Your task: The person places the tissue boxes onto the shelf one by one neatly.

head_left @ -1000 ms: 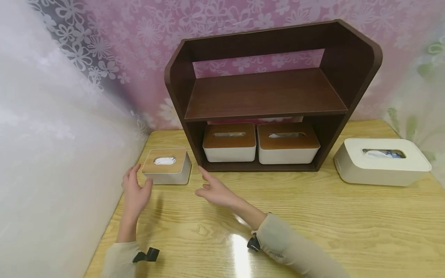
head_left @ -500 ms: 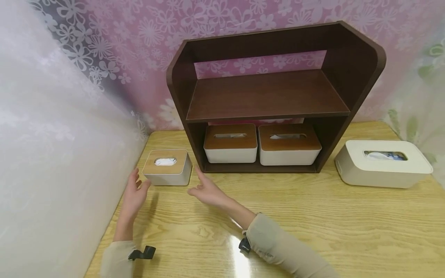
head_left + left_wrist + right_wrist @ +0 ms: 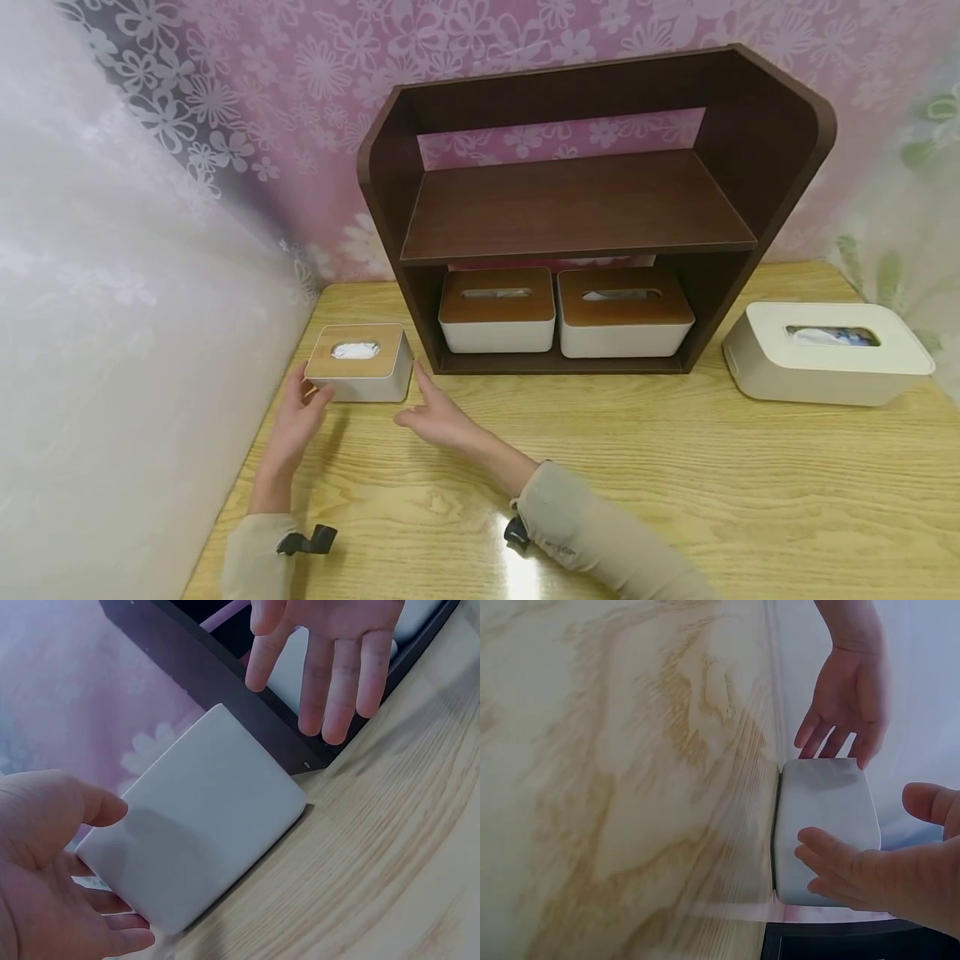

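A small tissue box [image 3: 357, 362] with a light wooden lid and pale grey-white sides stands on the table left of the shelf. White tissue shows in its slot. My left hand [image 3: 295, 425] is at its front left corner, fingers along the left side and thumb near the front face. In the left wrist view those fingers [image 3: 124, 922] lie close against the box [image 3: 195, 825]; firm contact is hard to tell. My right hand [image 3: 442, 417] is beside the box's right end, fingers extended, apart from it in the left wrist view.
A dark brown two-tier shelf [image 3: 577, 204] stands behind. Two brown-lidded tissue boxes, a left one [image 3: 497, 312] and a right one [image 3: 626, 315], fill its lower tier. A larger white tissue box [image 3: 828, 354] is at the right. A pale wall [image 3: 150, 350] borders the table's left side.
My right hand has moved left toward the small tissue box's right end. My left hand dipped slightly, then came in closer to the box's left corner. The box stays in place.
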A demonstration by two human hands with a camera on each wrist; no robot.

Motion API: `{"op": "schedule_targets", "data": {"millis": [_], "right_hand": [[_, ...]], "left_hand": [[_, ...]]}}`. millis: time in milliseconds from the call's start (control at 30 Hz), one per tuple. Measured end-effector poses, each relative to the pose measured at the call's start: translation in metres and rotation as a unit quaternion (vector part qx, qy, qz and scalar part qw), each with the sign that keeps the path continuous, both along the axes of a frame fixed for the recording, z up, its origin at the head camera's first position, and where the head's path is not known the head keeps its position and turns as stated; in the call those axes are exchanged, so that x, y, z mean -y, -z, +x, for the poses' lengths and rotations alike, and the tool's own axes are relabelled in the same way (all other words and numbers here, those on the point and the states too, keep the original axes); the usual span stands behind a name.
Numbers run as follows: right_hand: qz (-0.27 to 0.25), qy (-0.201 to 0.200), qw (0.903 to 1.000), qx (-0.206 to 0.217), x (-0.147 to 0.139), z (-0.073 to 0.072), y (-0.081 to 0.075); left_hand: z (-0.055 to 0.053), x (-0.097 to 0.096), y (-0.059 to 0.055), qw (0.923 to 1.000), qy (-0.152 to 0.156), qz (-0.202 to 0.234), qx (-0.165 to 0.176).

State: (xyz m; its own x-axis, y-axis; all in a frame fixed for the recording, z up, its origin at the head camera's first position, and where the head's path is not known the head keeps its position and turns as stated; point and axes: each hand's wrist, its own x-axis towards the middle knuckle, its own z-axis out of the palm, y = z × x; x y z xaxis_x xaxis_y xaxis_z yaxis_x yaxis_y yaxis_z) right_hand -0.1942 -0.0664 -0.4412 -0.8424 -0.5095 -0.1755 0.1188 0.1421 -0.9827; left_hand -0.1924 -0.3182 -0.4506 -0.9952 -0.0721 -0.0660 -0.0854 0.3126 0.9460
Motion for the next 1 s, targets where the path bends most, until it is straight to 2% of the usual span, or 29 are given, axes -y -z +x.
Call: {"op": "schedule_targets", "data": {"millis": [133,367,567,833,1000], "right_hand": [[-0.005,-0.011,0.9999,-0.006,0.004,-0.002,0.003],[0.011,-0.049,0.9979,-0.040,0.009,-0.004,0.001],[0.019,-0.042,0.9984,-0.033,0.014,-0.007,0.003],[-0.007,-0.021,0.9998,-0.003,0.021,-0.014,0.008],[-0.002,-0.021,0.9998,-0.004,0.025,-0.016,0.010]], "left_hand": [[-0.002,-0.001,0.000,0.9999,-0.009,0.003,0.007],[-0.005,-0.001,0.001,0.9999,0.003,0.012,0.009],[-0.006,0.004,0.006,0.9994,0.019,0.013,0.025],[-0.010,0.005,0.009,0.9992,0.026,0.025,0.016],[-0.010,0.006,0.009,0.9994,0.027,0.019,0.010]]}}
